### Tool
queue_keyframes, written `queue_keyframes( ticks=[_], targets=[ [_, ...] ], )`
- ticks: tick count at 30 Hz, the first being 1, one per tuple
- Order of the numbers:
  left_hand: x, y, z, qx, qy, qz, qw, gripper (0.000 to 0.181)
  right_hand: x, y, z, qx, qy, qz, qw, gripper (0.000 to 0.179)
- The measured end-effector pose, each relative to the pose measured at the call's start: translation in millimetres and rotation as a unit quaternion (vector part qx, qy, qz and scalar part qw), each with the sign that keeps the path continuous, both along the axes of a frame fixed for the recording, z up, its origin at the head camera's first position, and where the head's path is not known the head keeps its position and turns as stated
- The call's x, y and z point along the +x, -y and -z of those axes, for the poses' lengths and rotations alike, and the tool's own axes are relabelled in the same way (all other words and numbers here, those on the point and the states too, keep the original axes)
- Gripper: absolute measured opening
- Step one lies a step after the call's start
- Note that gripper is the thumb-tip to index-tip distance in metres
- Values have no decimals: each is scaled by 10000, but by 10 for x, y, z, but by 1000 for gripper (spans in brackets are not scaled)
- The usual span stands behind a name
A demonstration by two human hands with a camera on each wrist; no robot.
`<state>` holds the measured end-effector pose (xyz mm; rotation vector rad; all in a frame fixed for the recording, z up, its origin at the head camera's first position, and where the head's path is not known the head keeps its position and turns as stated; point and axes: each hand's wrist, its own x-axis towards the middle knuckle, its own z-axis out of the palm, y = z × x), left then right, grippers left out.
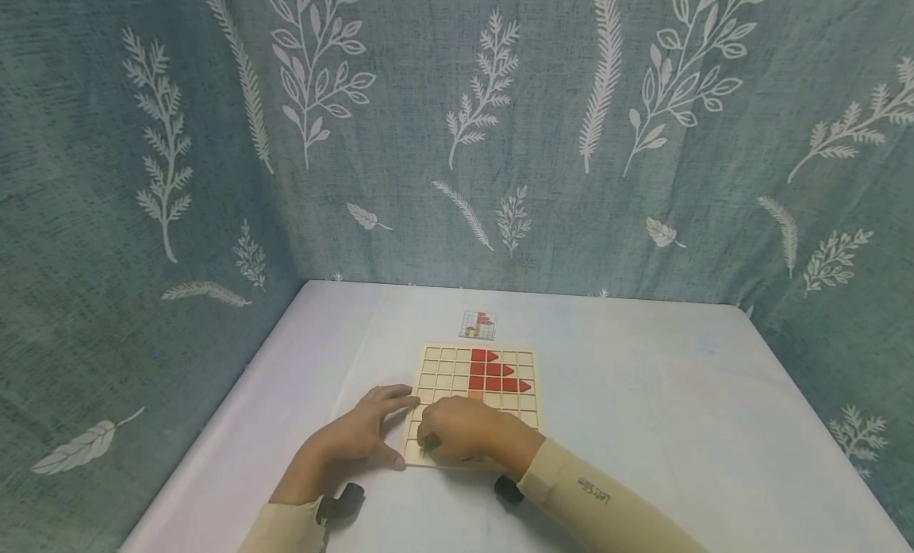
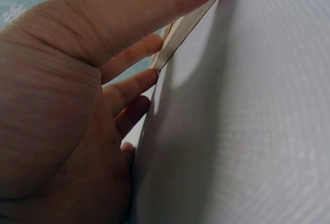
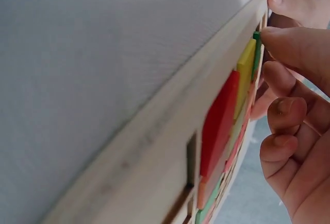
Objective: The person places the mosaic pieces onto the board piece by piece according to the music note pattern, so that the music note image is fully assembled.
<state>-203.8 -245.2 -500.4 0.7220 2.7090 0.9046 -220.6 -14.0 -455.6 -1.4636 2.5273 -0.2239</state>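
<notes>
A pale wooden grid board [image 1: 434, 369] lies on the white table. Red pieces [image 1: 494, 383] form three rows with pointed right ends at its upper right, above a lighter orange-red piece [image 1: 475, 395]. My left hand [image 1: 364, 434] touches the board's left edge with spread thumb and fingers. Over the board's lower left, my right hand [image 1: 460, 430] pinches a small green piece [image 3: 256, 54] between thumb and finger, low at the grid. Beside it in the right wrist view sit a yellow piece [image 3: 245, 69] and a larger red piece [image 3: 220, 123]. My right hand hides much of the lower board in the head view.
Behind the board lies a small picture card [image 1: 478, 325] with a grid and coloured shapes. The white table [image 1: 643, 394] extends to both sides. A green leaf-patterned curtain [image 1: 543, 140] hangs behind and along the sides. Dark devices [image 1: 350, 501] sit at both wrists.
</notes>
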Motion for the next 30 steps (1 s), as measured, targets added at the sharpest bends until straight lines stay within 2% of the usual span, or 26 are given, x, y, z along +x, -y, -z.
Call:
queue_keyframes(
  ticks=[3, 10, 22, 30],
  targets=[
    [-4, -2, -1, -18, -16, 8, 10000, 102, -14, 2, 36, 32, 45, 56, 10000, 15],
    [-15, 8, 10, 29, -66, 67, 10000, 102, -50, -16, 67, 64, 137, 85, 9998, 16],
    [-33, -2, 14, -31, -12, -93, 10000, 103, -52, -3, 54, -31, 75, 30, 10000, 12],
    [-15, -1, 42, 20, 70, -136, 9999, 103, -5, 3, 80, -124, 31, 42, 9999, 9]
  ],
)
